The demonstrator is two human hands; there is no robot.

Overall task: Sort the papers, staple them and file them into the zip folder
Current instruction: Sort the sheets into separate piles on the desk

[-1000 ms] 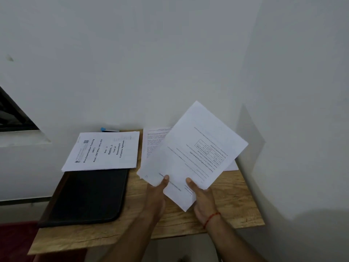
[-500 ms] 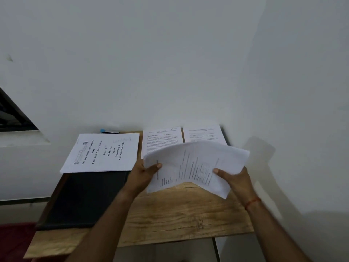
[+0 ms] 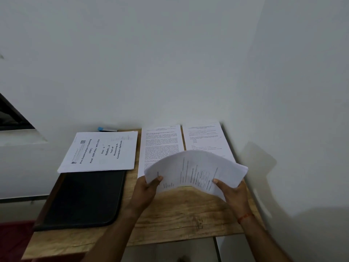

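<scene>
we hold a bowed sheaf of papers point(image 3: 194, 171) above the wooden table point(image 3: 179, 214). left hand point(image 3: 149, 188) pinches its left edge, right hand point(image 3: 232, 191) its right edge, thumbs on top. zip folder point(image 3: 85, 197) lies flat at table left, and a titled stack point(image 3: 100, 152) overlaps its far end.

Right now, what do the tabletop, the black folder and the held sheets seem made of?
Tabletop: wood or wood-look laminate, matte; brown grain and a knot show. Black folder: likely soft synthetic fabric or plastic, dull; rounded corners, raised rim. Held sheets: thin white printed paper, arching between the left hand and right hand.
</scene>
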